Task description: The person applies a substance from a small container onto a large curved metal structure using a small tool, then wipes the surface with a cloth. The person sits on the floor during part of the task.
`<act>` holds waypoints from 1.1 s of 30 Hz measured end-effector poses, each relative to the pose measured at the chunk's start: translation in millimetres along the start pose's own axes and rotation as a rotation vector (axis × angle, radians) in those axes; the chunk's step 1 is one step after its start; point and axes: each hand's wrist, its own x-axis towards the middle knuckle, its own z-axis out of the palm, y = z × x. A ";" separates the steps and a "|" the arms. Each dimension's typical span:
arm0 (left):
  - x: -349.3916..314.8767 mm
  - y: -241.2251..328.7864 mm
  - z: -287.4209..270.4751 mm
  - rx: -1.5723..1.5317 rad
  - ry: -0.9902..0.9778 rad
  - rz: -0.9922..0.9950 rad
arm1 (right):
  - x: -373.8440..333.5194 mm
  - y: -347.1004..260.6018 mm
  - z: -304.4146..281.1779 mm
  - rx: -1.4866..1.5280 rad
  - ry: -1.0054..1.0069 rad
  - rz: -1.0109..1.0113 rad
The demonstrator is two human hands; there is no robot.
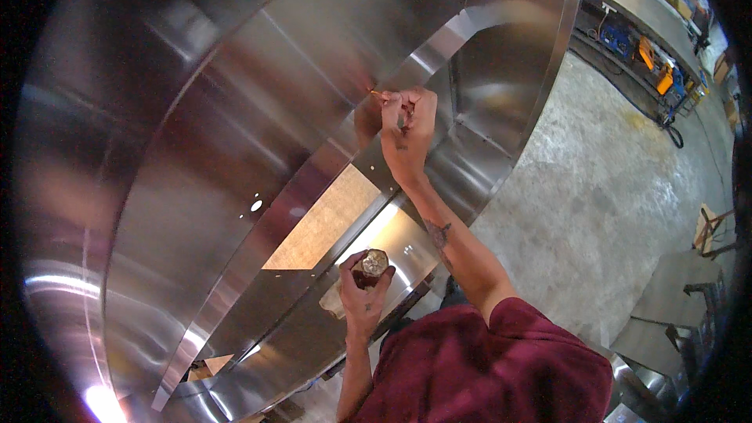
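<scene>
My right hand [407,119] is raised against a large brushed-metal panel [235,149], its fingers closed in a pinch. A thin orange-yellow stick [377,93] pokes out of the pinch, its tip at the panel beside the bent metal flange [427,59]; most of it is hidden by the fingers. Lower down and nearer to me, my left hand [363,298] grips a small round container [374,262] by its sides. The container's top faces up and looks pale and mottled; what is in it I cannot make out. A pale cloth-like piece [333,302] lies beside that hand.
Metal flanges and a rectangular opening [325,219] run diagonally below my right hand. The panel has small holes [256,206]. Concrete floor [580,196] lies to the right, with a workbench [627,8] holding blue and orange tools at the far right. Metal parts stand lower right.
</scene>
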 end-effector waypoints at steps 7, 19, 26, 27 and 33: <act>1.4 0.7 -3.8 0.010 -0.011 -0.006 | 3.8 -6.4 -3.0 -0.099 -0.031 -0.068; 3.3 -1.7 -4.9 0.045 -0.008 0.009 | 3.9 -6.2 -3.2 -0.112 -0.015 -0.074; 8.6 20.0 -0.6 0.103 -0.012 -0.001 | 3.0 -14.6 -13.3 0.045 -0.011 0.016; 11.3 26.1 1.6 0.092 -0.006 0.021 | 0.4 -17.6 -20.3 0.012 -0.002 0.039; 40.9 61.3 12.5 0.168 -0.048 0.059 | -25.8 -55.9 -78.7 0.026 -0.199 0.212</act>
